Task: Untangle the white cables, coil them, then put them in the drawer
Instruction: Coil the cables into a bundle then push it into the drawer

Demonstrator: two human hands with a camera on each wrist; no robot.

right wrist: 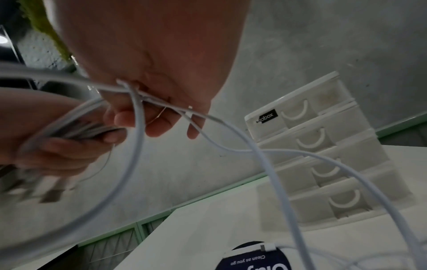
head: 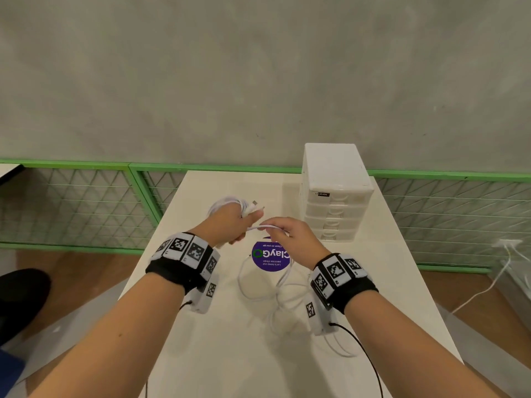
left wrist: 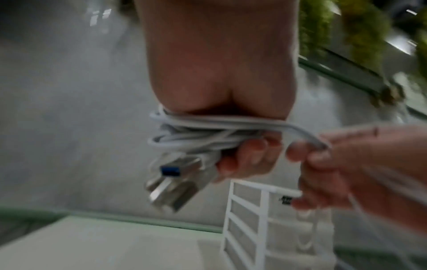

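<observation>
My left hand [head: 230, 225] grips a bundle of coiled white cable [left wrist: 203, 135] wound round its fingers, with two USB plugs [left wrist: 175, 184] sticking out past the fingertips. My right hand [head: 287, 232] sits just to its right and pinches the loose strand of white cable [right wrist: 138, 95] running from the coil. Loose white cable [head: 258, 285] trails from that hand down onto the white table [head: 218, 340] in tangled loops. The white drawer unit [head: 334, 193] stands at the table's back right, with all its drawers closed.
A round purple sticker [head: 270, 258] lies on the table under the hands. A green mesh fence [head: 86, 202] runs behind the table. Another white cable [head: 488, 285] runs over the wooden floor to the right. A dark shape [head: 20, 297] sits at the left edge.
</observation>
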